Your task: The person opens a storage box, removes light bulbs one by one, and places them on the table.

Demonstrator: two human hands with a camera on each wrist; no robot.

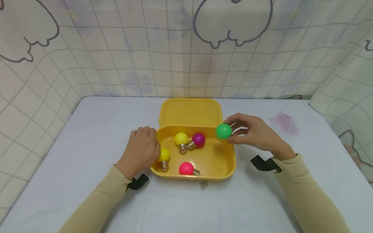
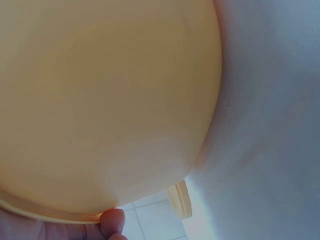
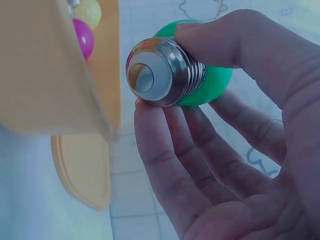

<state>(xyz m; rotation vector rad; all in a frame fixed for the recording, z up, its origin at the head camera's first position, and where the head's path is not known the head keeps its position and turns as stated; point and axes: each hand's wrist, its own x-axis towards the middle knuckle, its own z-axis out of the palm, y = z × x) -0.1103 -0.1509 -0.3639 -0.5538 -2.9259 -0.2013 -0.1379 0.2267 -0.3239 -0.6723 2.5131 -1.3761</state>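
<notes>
My right hand (image 1: 252, 131) pinches a green light bulb (image 1: 223, 131) between thumb and fingers, over the right rim of a yellow plastic box (image 1: 214, 165). In the right wrist view the bulb's silver screw base (image 3: 165, 72) points toward the camera. My left hand (image 1: 142, 149) grips the box's left rim; its fingertips (image 2: 112, 220) curl over the edge in the left wrist view. Inside the box lie a yellow bulb (image 1: 181, 138) beside a purple bulb (image 1: 199, 139), a pink bulb (image 1: 186, 168) near the front wall, and another yellow bulb (image 1: 164, 154) close to the left hand.
The box's yellow lid (image 1: 190, 111) lies folded back behind it. A white cloth covers the table (image 1: 102, 129), with a pinkish stain (image 1: 284, 122) at the right. Behind and at the sides hangs a gridded curtain (image 1: 163, 58).
</notes>
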